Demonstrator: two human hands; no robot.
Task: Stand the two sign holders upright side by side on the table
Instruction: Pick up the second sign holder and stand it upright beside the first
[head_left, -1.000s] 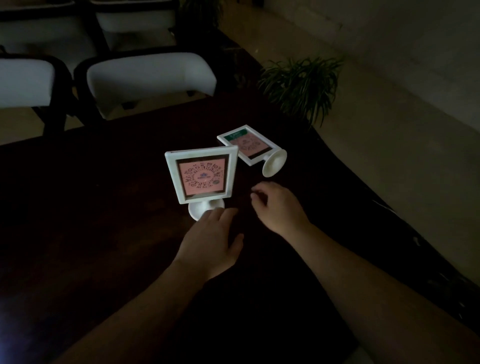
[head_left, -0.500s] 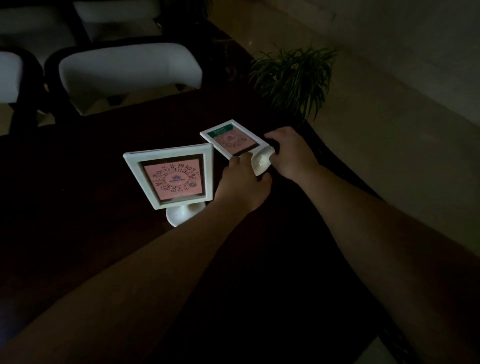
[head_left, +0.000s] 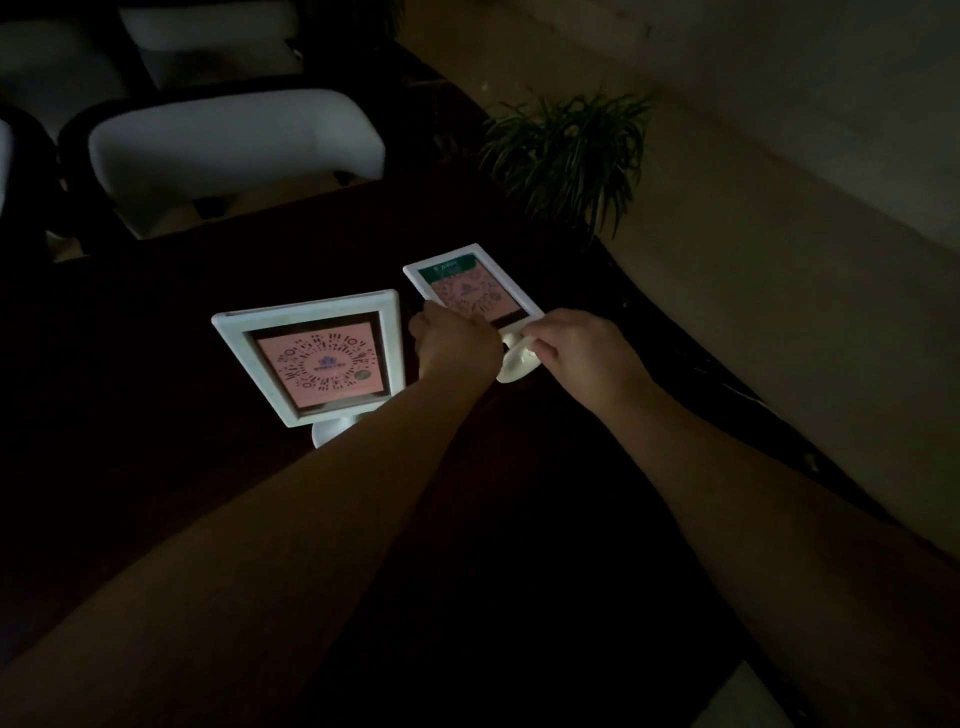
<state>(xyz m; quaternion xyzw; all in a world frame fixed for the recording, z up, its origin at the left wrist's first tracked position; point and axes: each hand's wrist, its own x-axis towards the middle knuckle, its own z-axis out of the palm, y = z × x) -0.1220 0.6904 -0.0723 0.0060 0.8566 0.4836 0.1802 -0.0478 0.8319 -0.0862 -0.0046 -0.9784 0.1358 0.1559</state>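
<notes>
White plastic framed both sign holders on the dark table (head_left: 156, 322), and only one of them stood. The upright sign holder (head_left: 317, 358) rested on its round foot near the middle of the tabletop, its pink printed face turned toward the camera; no hand touched it, so that half of the job looked finished.

The second sign holder (head_left: 470, 288) lay flat on its back at about two o'clock from the first, just beside it, with its round base (head_left: 514, 364) pointing back toward the person at six o'clock. Both hands had closed in on its lower end. The left hand (head_left: 457, 343) sat curled at the frame's lower left edge, with its fingers hidden behind the knuckles, so I could not tell whether they gripped the frame or merely pressed against it. The right hand (head_left: 582, 353) had its fingers wrapped over the base from the three o'clock side and appeared to be grasping it.

By my judgement the task stood roughly half done: what remained was to tip the lying holder up onto its base and set it down beside the standing one, facing the same way. White-cushioned chairs (head_left: 234, 140) at twelve o'clock and a potted plant (head_left: 566, 150) at one o'clock played no part.
</notes>
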